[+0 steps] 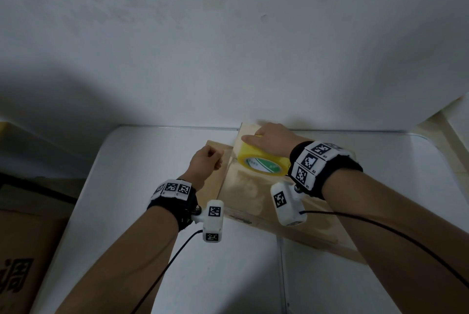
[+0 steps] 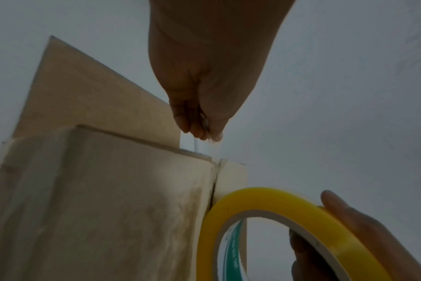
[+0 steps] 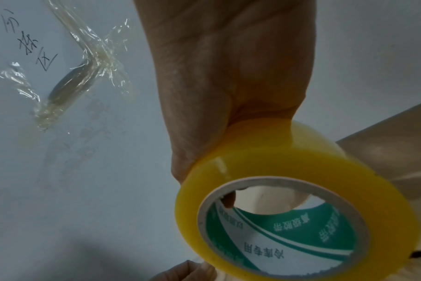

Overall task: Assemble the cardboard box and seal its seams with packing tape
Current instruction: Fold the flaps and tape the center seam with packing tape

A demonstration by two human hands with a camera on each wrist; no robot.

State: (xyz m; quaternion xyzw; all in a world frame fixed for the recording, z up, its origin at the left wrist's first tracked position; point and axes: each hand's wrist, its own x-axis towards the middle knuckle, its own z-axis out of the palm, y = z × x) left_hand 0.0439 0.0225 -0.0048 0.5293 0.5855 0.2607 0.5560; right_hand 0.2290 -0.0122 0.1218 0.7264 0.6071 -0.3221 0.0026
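Observation:
A tan cardboard box (image 1: 253,191) lies on the white table (image 1: 127,186), with a glossy tape layer over its top. My right hand (image 1: 269,136) grips the yellow packing tape roll (image 1: 264,161) on the box's top near its far edge, thumb through the core in the right wrist view (image 3: 228,95). My left hand (image 1: 218,158) hovers at the box's far left corner, fingers curled. In the left wrist view it (image 2: 202,131) pinches the end of a clear tape strip (image 2: 195,146) just above the box's edge (image 2: 108,209). A flap (image 2: 84,91) stands behind.
A white wall (image 1: 228,59) rises right behind the table. It carries a crumpled taped patch (image 3: 79,79) and handwriting. A large brown carton (image 1: 25,237) with printed characters stands off the table's left side. Cables trail from both wrist cameras.

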